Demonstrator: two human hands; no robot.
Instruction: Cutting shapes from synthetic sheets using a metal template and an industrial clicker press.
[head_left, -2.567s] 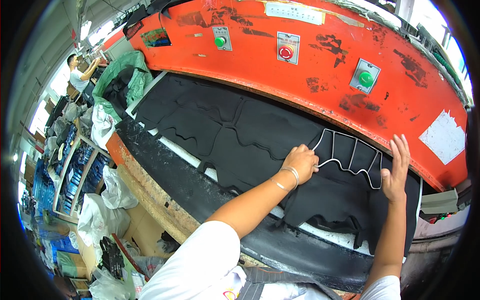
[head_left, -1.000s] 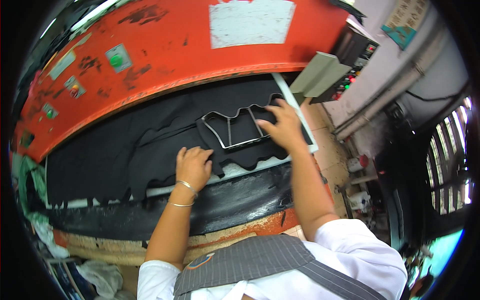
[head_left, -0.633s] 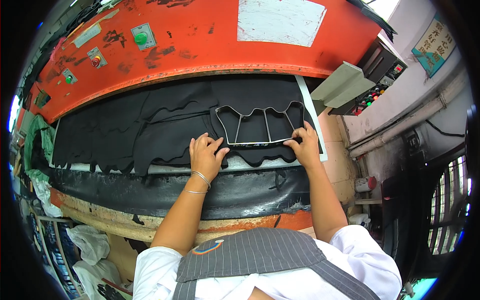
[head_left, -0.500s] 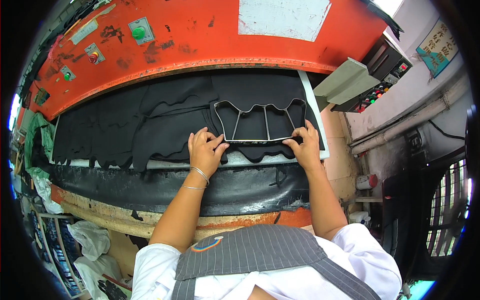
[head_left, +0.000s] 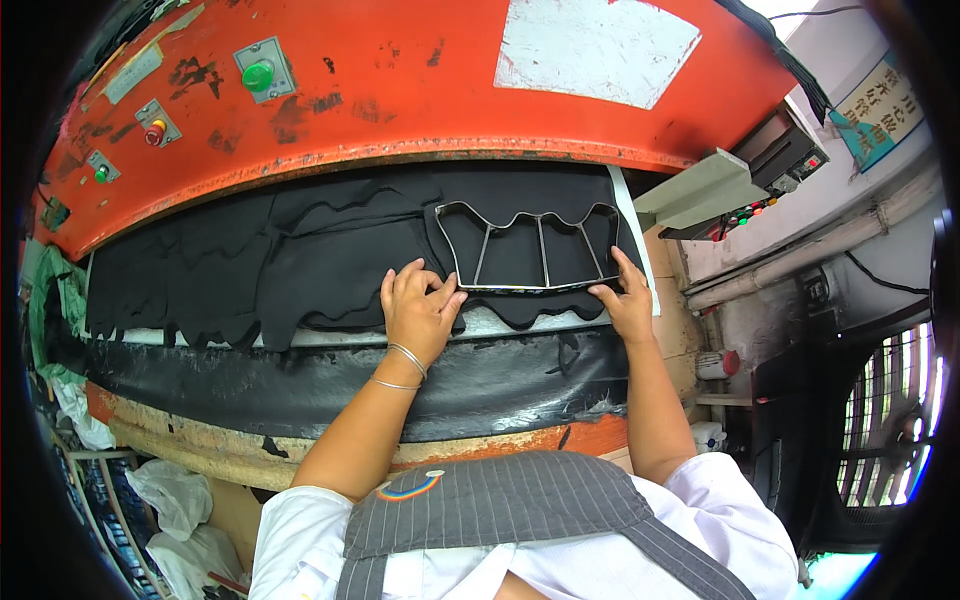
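A metal cutting die [head_left: 544, 250], a thin strip frame with a wavy far edge and inner cross bars, lies on black sheet material [head_left: 340, 270]. My left hand [head_left: 420, 312] holds its near left corner with thumb and fingertips; two thin bangles circle that wrist. At the near right corner, my right hand [head_left: 628, 300] has its thumb by the near edge and its forefinger along the right end. Scalloped cut edges of the black material show just in front of the die. Under the material, a pale board [head_left: 640, 250] shows at the right.
An orange-red machine beam [head_left: 400, 90] spans the far side, with a green button [head_left: 257, 75] and a red button [head_left: 155, 132]. A grey metal plate [head_left: 705, 190] juts out at right. Along the near edge runs a shiny black strip [head_left: 270, 385]. White plastic bags [head_left: 170, 495] lie lower left.
The whole view has shifted and tilted slightly. My right hand's fingers have slid outward round the die's right corner. My left hand stays at the left corner.
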